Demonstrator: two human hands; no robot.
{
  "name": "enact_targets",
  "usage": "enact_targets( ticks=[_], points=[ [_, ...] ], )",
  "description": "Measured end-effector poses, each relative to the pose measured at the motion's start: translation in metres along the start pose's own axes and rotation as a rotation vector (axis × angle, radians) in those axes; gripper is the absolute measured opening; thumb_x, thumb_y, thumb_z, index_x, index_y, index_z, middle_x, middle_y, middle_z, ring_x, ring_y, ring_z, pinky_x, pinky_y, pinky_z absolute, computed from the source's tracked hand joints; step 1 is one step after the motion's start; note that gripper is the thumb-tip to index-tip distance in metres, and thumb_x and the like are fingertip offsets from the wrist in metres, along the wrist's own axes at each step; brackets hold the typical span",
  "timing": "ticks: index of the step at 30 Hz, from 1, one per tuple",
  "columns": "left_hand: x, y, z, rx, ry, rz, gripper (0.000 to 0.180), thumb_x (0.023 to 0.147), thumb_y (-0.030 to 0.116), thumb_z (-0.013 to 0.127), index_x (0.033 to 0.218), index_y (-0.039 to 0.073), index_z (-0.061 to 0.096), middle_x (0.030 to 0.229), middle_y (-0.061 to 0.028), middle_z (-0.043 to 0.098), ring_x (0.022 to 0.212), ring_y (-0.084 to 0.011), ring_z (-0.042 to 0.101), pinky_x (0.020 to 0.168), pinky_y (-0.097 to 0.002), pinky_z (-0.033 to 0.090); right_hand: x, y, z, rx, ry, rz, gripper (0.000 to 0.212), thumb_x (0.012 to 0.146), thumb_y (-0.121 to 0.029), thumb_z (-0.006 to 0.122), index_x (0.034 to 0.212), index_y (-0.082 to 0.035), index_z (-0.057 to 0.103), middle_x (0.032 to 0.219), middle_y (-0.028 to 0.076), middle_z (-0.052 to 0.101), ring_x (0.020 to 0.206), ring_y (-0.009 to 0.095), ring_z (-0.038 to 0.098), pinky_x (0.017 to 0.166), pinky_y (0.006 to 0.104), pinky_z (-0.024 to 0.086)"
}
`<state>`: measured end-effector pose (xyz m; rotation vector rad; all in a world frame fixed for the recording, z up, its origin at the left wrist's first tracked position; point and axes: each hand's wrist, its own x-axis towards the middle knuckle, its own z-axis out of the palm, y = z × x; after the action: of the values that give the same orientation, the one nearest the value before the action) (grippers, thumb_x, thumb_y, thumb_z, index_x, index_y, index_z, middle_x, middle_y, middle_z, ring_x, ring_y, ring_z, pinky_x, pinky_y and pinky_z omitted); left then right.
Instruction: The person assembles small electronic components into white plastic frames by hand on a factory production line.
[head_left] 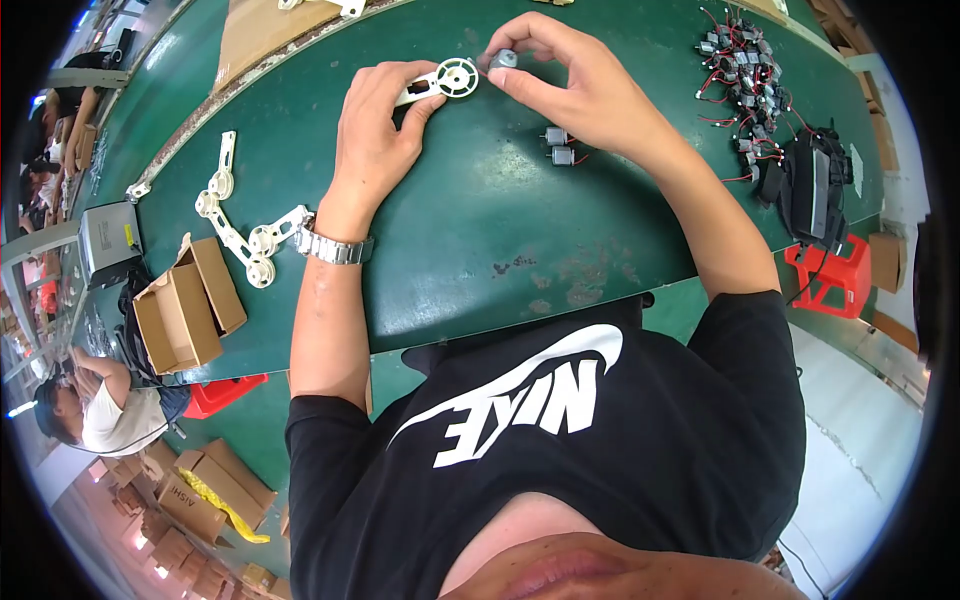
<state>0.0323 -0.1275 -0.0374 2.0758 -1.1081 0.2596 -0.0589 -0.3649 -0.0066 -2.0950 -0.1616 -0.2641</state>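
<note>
My left hand [377,130] is closed round the arm of a white plastic part [457,78], whose round spoked end points right. Just beside that end, my right hand [575,85] pinches a small grey motor [503,60] between thumb and fingers. The motor and the white part are close, but whether they touch I cannot tell. Two more small motors [561,156] with red wires lie on the green table below my right hand. Left of my left wrist rest several similar white plastic parts [236,238] in a zigzag row.
A heap of small motors with red wires [745,85] lies at the far right of the green table [450,270], near a black device [815,190]. Open cardboard boxes [180,318] sit at the left edge. A person [110,400] is at the left; a red stool [840,275] stands right.
</note>
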Motion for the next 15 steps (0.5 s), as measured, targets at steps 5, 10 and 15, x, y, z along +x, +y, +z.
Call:
enact_targets(
  ticks=[5, 10, 15],
  points=[
    [-0.002, 0.002, 0.000, -0.006, -0.040, -0.031, 0.028, 0.090, 0.010, 0.078, 0.117, 0.007, 0.072, 0.109, -0.0092, 0.072, 0.104, -0.0293, 0.064, 0.093, -0.0387, 0.051, 0.003, 0.004, 0.006, 0.402, 0.005, 0.019, 0.029, 0.095, -0.022, 0.079, 0.113, -0.001, 0.069, 0.092, 0.004, 0.072, 0.082, 0.008, 0.066, 0.074, 0.0254, 0.054],
    [-0.003, -0.003, 0.003, -0.032, 0.014, -0.042, 0.027, 0.088, 0.009, 0.079, 0.114, 0.007, 0.072, 0.110, -0.0079, 0.070, 0.104, -0.0301, 0.063, 0.091, -0.0398, 0.051, 0.002, -0.005, 0.002, 0.325, 0.018, 0.043, 0.025, 0.095, -0.020, 0.079, 0.110, -0.001, 0.071, 0.091, 0.003, 0.072, 0.080, 0.006, 0.065, 0.072, 0.0228, 0.053],
    [-0.003, -0.009, 0.003, -0.051, 0.027, -0.089, 0.028, 0.090, 0.010, 0.079, 0.117, 0.006, 0.072, 0.113, -0.0089, 0.070, 0.105, -0.0281, 0.064, 0.092, -0.0377, 0.052, 0.001, 0.001, 0.001, 0.181, 0.029, 0.059, 0.027, 0.094, -0.021, 0.079, 0.111, -0.002, 0.071, 0.089, 0.003, 0.072, 0.078, 0.007, 0.065, 0.070, 0.0253, 0.054]
  ],
)
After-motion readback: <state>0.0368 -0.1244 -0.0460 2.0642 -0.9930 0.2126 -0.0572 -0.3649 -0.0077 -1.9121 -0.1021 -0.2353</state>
